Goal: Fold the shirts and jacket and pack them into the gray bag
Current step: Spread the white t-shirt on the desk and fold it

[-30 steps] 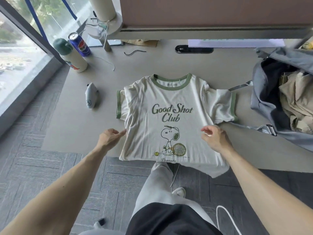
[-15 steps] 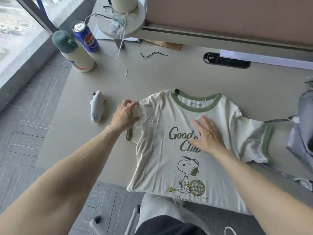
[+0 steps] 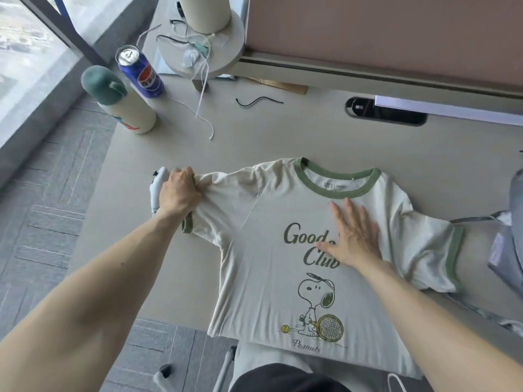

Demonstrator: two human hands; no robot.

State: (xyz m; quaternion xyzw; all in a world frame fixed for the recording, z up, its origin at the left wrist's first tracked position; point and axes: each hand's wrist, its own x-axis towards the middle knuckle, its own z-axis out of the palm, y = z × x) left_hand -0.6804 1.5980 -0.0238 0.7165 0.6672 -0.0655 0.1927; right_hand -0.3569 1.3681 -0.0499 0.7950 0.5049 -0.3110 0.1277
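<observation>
A cream T-shirt (image 3: 263,278) with green collar and cuffs and a "Good Shot Club" print lies face up on the grey desk (image 3: 283,131), its hem hanging over the near edge. My left hand (image 3: 178,193) grips the left sleeve at its green cuff and holds it stretched out to the left. My right hand (image 3: 353,236) lies flat with straight fingers on the chest print, pressing the shirt down. The right sleeve spreads toward the gray bag (image 3: 509,239), of which only an edge and straps show at the far right.
A white handheld device (image 3: 155,190) lies just under my left hand. At the back left stand a cream bottle with a green cap (image 3: 121,106) and a blue soda can (image 3: 140,72). A round lamp base (image 3: 203,49), loose cords and a cable slot (image 3: 385,111) sit farther back.
My left hand has closed on the left sleeve and pulled it outward to the left, unfolding it. My right hand stays flat on the chest. The view has moved closer.
</observation>
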